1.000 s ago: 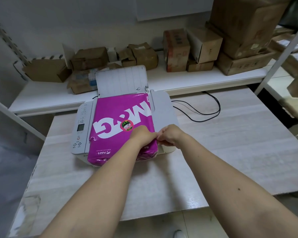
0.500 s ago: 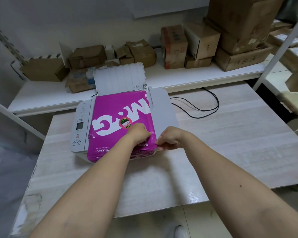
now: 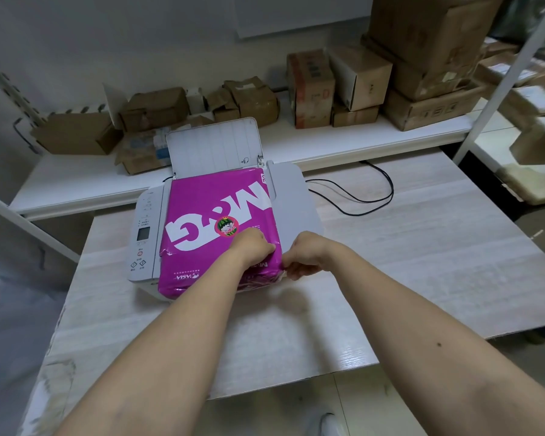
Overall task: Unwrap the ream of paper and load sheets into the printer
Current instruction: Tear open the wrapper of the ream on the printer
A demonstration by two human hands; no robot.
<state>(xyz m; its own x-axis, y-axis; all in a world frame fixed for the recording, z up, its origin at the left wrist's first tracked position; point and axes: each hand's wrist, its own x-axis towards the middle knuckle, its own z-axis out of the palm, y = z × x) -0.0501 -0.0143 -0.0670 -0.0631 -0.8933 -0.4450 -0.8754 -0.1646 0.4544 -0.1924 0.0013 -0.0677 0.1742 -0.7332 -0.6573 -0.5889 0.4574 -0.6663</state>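
Note:
A ream of paper (image 3: 208, 209) in a magenta wrapper with large white letters lies flat on top of a white printer (image 3: 145, 234). The printer's rear paper tray (image 3: 214, 146) stands raised behind it. My left hand (image 3: 252, 247) presses on the ream's near right corner, fingers curled into the wrapper. My right hand (image 3: 306, 256) pinches the wrapper's edge at that same corner, right beside the left. The wrapper is wrinkled and slightly torn along the near left edge.
The printer stands on a pale wood-grain table (image 3: 390, 262). A black cable (image 3: 359, 196) loops on the table to the right of the printer. Behind is a white shelf (image 3: 328, 143) with several cardboard boxes (image 3: 428, 51). A shelf post (image 3: 510, 73) rises at right.
Both hands stay at the ream's near right corner; the right hand has shifted slightly lower along the wrapper edge. The ream and printer have not moved.

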